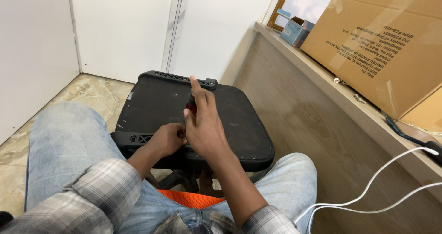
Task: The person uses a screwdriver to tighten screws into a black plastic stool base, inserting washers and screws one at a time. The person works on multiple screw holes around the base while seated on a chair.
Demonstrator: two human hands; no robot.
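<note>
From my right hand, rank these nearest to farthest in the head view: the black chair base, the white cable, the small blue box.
From the right hand:
1. Black chair base, directly under it.
2. White cable, lower right.
3. Small blue box, far up on the ledge, right.

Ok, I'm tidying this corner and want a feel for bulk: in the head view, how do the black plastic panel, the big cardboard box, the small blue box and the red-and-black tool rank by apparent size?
1. Black plastic panel and big cardboard box: similar; the box is cropped, so unranked.
2. Small blue box, though farther away.
3. Red-and-black tool, mostly hidden by the right hand.
</note>
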